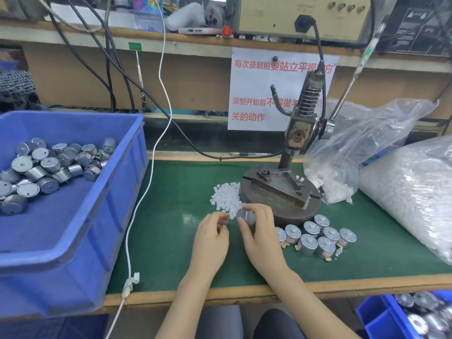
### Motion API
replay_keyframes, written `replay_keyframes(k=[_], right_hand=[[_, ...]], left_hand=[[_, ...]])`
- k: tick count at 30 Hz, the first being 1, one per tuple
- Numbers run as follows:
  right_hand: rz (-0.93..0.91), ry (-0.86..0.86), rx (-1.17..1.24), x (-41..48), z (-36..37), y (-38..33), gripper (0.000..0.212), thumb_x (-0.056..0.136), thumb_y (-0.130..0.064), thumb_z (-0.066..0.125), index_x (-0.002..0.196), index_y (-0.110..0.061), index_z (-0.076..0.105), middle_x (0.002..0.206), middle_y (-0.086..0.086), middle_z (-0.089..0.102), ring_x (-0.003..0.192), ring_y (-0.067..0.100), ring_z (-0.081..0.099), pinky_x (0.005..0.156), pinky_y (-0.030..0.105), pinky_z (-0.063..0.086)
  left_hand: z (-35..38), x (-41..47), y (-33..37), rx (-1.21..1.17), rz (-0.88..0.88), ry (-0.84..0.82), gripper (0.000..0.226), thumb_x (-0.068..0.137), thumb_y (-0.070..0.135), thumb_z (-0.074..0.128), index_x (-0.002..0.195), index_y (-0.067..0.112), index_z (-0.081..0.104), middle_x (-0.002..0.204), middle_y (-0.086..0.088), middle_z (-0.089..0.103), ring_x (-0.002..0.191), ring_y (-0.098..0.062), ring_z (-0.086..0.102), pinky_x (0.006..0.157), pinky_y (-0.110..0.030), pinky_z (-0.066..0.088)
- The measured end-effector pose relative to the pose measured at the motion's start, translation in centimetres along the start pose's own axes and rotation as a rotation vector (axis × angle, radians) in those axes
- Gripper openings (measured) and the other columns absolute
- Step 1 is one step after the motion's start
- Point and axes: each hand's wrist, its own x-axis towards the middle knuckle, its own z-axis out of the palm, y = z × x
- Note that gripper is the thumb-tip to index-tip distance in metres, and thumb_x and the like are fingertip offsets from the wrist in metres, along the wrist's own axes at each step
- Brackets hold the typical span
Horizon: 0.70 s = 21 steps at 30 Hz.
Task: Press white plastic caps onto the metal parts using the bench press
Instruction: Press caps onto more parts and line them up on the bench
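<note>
My right hand (258,231) grips a small round metal part (244,214) just in front of the bench press (281,192). My left hand (211,237) is beside it with its fingertips pinched together by the metal part; a white cap between them is too small to make out. A pile of white plastic caps (226,196) lies on the green mat left of the press base. Several capped metal parts (318,234) stand in a cluster right of my right hand. The press fixture plate (286,189) holds no part.
A blue bin (73,216) with several metal parts stands at the left. Clear bags of white caps (411,189) fill the right side. A white cable (146,192) runs down the mat's left edge. The press lever (349,81) angles up to the right. Another blue bin (381,316) sits below the bench.
</note>
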Motion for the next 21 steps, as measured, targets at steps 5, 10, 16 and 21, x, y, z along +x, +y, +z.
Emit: replay_keyframes(k=[5,10,16,21], right_hand=[[0.191,0.081,0.181,0.2,-0.1,-0.3,0.037,0.082,-0.003,0.064,0.088,-0.029,0.039,0.110,-0.010,0.053,0.098,0.008,0.055,0.082,0.033,0.048],[0.288,0.145,0.306,1.3,-0.9,-0.6,0.033,0.083,-0.010,0.065,0.090,-0.031,0.040,0.099,-0.012,0.061,0.090,0.005,0.058,0.068,0.006,0.041],[0.227,0.042,0.131,3.8,-3.5,-0.5,0.040,0.088,-0.020,0.060,0.123,-0.037,0.050,0.106,-0.012,0.053,0.094,0.002,0.052,0.083,0.010,0.039],[0.563,-0.004,0.532,5.8,-5.3,-0.3,0.024,0.096,-0.023,0.046,0.113,-0.036,0.057,0.126,0.001,0.053,0.094,0.009,0.060,0.088,0.026,0.049]], left_hand=[[0.0,0.0,-0.2,0.031,0.016,-0.012,0.032,0.083,-0.006,0.047,0.100,0.017,0.061,0.091,0.012,0.053,0.085,-0.005,0.053,0.073,-0.004,0.037],[-0.1,0.0,-0.1,0.029,0.019,-0.004,0.034,0.083,-0.007,0.047,0.094,0.021,0.061,0.091,0.011,0.054,0.083,-0.002,0.053,0.072,-0.002,0.036],[-0.1,0.1,-0.2,0.044,0.016,0.005,0.032,0.084,-0.007,0.046,0.096,0.016,0.064,0.092,0.009,0.054,0.083,0.000,0.052,0.073,-0.002,0.036],[0.0,0.1,-0.2,0.048,0.020,0.012,0.029,0.085,-0.006,0.046,0.091,0.017,0.064,0.091,0.010,0.053,0.080,0.001,0.050,0.071,-0.002,0.035]])
